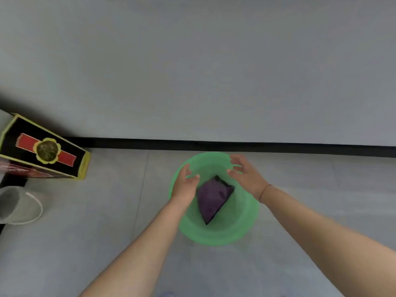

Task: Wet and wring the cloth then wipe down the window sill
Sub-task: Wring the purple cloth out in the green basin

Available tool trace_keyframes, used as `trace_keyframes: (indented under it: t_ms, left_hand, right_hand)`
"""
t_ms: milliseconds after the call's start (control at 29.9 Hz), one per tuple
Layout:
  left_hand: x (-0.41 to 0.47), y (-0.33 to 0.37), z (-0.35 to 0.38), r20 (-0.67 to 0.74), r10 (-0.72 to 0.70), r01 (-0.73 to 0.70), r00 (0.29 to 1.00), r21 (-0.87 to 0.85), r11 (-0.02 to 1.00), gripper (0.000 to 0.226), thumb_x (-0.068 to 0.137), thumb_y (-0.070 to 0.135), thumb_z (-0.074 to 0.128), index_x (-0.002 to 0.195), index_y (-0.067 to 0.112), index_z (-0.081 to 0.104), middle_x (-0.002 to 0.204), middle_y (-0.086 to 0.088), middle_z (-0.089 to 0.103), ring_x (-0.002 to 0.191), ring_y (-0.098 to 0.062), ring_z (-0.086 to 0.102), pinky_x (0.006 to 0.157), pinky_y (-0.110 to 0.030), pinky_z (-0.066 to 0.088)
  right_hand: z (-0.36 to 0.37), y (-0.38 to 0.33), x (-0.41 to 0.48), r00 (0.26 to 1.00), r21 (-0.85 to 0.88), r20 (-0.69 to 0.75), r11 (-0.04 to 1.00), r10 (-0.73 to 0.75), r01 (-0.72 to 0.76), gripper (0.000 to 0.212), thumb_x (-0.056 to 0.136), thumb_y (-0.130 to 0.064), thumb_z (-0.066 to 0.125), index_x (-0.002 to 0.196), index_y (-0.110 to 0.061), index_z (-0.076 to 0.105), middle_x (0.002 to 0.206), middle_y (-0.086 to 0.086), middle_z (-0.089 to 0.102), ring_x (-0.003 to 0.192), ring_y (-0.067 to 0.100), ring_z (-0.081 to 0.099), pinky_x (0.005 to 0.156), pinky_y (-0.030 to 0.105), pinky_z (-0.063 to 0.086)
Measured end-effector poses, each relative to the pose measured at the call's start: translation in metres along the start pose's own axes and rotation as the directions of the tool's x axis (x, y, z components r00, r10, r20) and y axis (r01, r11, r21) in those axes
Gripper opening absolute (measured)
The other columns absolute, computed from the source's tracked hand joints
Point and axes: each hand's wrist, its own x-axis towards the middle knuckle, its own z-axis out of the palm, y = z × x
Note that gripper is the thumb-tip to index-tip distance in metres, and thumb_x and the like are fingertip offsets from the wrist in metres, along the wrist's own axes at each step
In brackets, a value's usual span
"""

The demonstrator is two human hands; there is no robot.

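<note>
A purple cloth (212, 198) lies folded inside a green plastic basin (235, 230) on the grey floor. My left hand (185, 184) hovers over the basin's left rim, fingers apart, empty. My right hand (246, 175) hovers over the basin's far right side, fingers spread, a thin bracelet on the wrist. Neither hand touches the cloth. Whether the basin holds water I cannot tell. No window sill is in view.
A black baseboard (257, 145) runs along the foot of a grey wall just behind the basin. A black and yellow box (46, 150) with a red band stands at the left. A white bucket (20, 205) sits at the left edge.
</note>
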Motion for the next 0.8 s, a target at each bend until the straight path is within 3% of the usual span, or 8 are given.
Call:
trace_keyframes:
  t_ms: [100,201,268,368,502,603,703,803]
  left_hand:
    - [0.03,-0.047,0.025,0.102,-0.09,0.08,0.991,0.098,0.992,0.054,0.095,0.01,0.045,0.146,0.019,0.03,0.146,-0.002,0.04,0.126,-0.017,0.045,0.092,-0.02,0.034]
    - [0.052,-0.087,0.047,0.203,-0.183,0.18,0.962,0.032,0.983,0.051,0.092,-0.008,0.037,0.141,0.005,0.034,0.122,-0.001,0.05,0.094,-0.008,0.056,0.07,-0.006,0.044]
    - [0.063,-0.1,0.059,0.192,-0.231,0.248,0.954,-0.068,0.966,0.045,0.088,-0.012,0.035,0.131,-0.001,0.042,0.105,-0.007,0.056,0.077,-0.014,0.056,0.058,-0.019,0.05]
    - [0.077,-0.116,0.074,0.1,-0.327,0.341,0.94,-0.181,0.923,0.037,0.09,-0.001,0.044,0.126,0.006,0.045,0.117,-0.018,0.058,0.099,-0.031,0.061,0.081,-0.042,0.055]
    - [0.076,-0.116,0.085,0.162,-0.518,0.539,0.84,-0.357,0.763,0.038,0.097,0.029,0.048,0.129,0.008,0.046,0.123,-0.021,0.059,0.106,-0.034,0.061,0.084,-0.049,0.052]
    - [0.07,-0.11,0.09,0.304,-0.567,0.642,0.765,-0.421,0.641,0.055,0.095,0.055,0.039,0.121,0.009,0.057,0.109,-0.017,0.066,0.091,-0.028,0.064,0.073,-0.043,0.052]
    - [0.075,-0.109,0.084,0.35,-0.535,0.637,0.769,-0.478,0.604,0.066,0.091,0.066,0.032,0.08,0.009,0.065,0.066,-0.015,0.071,0.075,-0.025,0.064,0.065,-0.038,0.05]
    - [0.076,-0.098,0.069,0.379,-0.442,0.581,0.813,-0.497,0.644,0.074,0.093,0.061,0.031,0.067,0.003,0.067,0.062,-0.017,0.07,0.073,-0.026,0.064,0.064,-0.038,0.046]
  right_hand:
    - [0.018,0.053,0.041,0.991,-0.336,0.13,0.94,-0.011,0.055,0.056,0.093,-0.012,0.055,0.144,-0.014,0.032,0.148,0.008,0.035,0.136,0.025,0.034,0.112,0.033,0.029]
    - [0.036,0.099,0.076,0.965,-0.642,0.261,0.747,0.0,0.173,0.063,0.093,-0.014,0.052,0.149,-0.016,0.023,0.153,0.009,0.026,0.139,0.027,0.03,0.115,0.035,0.025]
    - [0.046,0.12,0.091,0.961,-0.751,0.277,0.628,0.018,0.204,0.068,0.093,-0.02,0.052,0.15,-0.022,0.016,0.155,0.007,0.022,0.138,0.03,0.028,0.113,0.041,0.028]
    - [0.062,0.14,0.097,0.978,-0.846,0.206,0.501,-0.002,0.18,0.071,0.092,-0.035,0.051,0.15,-0.031,0.01,0.153,0.004,0.021,0.136,0.032,0.027,0.106,0.048,0.035]
    - [0.084,0.144,0.087,0.993,-0.746,0.108,0.664,0.052,0.047,0.066,0.092,-0.026,0.052,0.149,-0.021,0.018,0.146,0.015,0.026,0.126,0.036,0.038,0.1,0.041,0.042]
    - [0.095,0.139,0.074,0.986,-0.496,0.065,0.862,0.155,-0.103,0.037,0.091,-0.009,0.049,0.127,-0.004,0.049,0.128,0.019,0.053,0.115,0.031,0.053,0.091,0.028,0.041]
    - [0.103,0.123,0.056,0.986,-0.236,0.074,0.963,0.149,-0.127,0.02,0.091,-0.007,0.051,0.107,-0.004,0.061,0.099,0.008,0.063,0.095,0.021,0.058,0.078,0.023,0.04]
    - [0.11,0.098,0.026,1.0,-0.083,0.007,0.997,-0.002,0.003,0.006,0.093,-0.014,0.053,0.094,-0.015,0.058,0.088,-0.001,0.059,0.082,0.013,0.053,0.074,0.022,0.038]
